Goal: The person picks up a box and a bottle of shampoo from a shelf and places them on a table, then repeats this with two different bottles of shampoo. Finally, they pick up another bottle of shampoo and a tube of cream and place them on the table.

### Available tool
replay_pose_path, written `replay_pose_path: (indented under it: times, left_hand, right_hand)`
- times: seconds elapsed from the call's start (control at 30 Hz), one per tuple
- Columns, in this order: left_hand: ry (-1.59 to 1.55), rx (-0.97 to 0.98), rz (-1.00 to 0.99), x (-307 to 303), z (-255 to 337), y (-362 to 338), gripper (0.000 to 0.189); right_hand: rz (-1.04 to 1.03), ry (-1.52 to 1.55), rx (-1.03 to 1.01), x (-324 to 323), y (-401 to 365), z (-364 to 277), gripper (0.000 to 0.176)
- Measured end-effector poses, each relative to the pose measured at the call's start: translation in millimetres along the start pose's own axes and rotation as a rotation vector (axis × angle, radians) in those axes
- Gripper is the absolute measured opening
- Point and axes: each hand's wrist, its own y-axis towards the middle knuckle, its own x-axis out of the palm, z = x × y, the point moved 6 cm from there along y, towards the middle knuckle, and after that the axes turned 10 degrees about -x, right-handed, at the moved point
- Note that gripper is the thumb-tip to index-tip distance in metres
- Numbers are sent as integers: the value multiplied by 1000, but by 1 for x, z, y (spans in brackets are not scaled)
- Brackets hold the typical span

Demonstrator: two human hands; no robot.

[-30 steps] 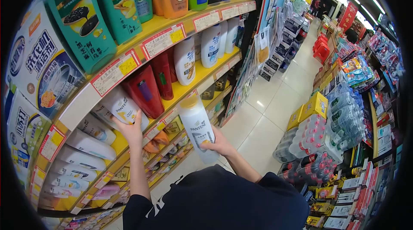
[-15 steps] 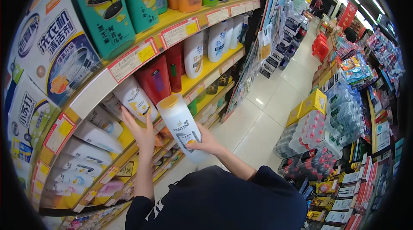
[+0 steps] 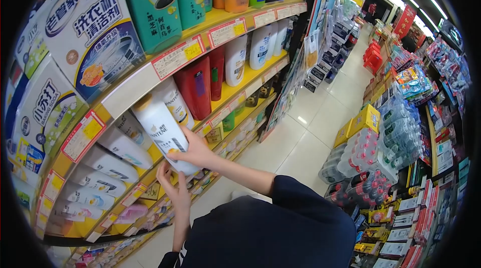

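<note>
My right hand (image 3: 196, 151) grips a white Pantene bottle (image 3: 161, 130) with a gold cap. It holds the bottle tilted at the front of the yellow shelf (image 3: 235, 90), among other white Pantene bottles (image 3: 173, 101). My left hand (image 3: 174, 186) is just below the bottle, fingers spread, near the shelf's front edge and holding nothing. Red bottles (image 3: 195, 86) stand to the right on the same shelf.
Teal and orange bottles (image 3: 153, 2) fill the shelf above, with white boxes (image 3: 87, 32) to their left. More white bottles (image 3: 107, 162) lie on lower shelves. A tiled aisle (image 3: 305, 132) runs ahead, lined on the right with stacked water bottles (image 3: 396, 132) and goods.
My right hand has carried the Pantene bottle left and up to the shelf. My left hand has dropped from the shelved bottles to below the held one.
</note>
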Motion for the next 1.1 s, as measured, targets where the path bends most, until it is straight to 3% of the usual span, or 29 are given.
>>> replay_pose_path:
  times: [0.03, 0.2, 0.33, 0.4, 0.6, 0.7, 0.83, 0.93, 1.1]
  left_hand:
    - [2, -10, -7, 0, -3, -3, 47]
    - [140, -17, 42, -7, -16, -11, 51]
    - [179, 34, -11, -7, -14, -5, 53]
    - [191, 67, -39, -6, -7, 1, 54]
    - [212, 77, -89, -3, -2, 14, 55]
    - [180, 34, -123, -5, -4, 13, 56]
    - [125, -29, -159, -9, -14, 3, 54]
    - [135, -27, -123, -22, -24, -7, 52]
    - [100, -252, -49, -59, -49, -38, 44]
  right_hand:
    - [-23, -71, 57, 5, 5, 6, 60]
    - [138, -261, -179, 28, 25, 3, 55]
    - [95, -144, -46, 42, 35, 4, 49]
    - [149, -183, -187, 47, 41, 11, 50]
    - [182, -177, -236, 56, 47, 27, 53]
    - [144, -149, -130, 54, 45, 34, 57]
    - [206, -341, -336, 54, 34, 23, 64]
    - [193, -467, -486, 62, 9, -15, 63]
    - [-115, -504, -566, 108, -10, -46, 55]
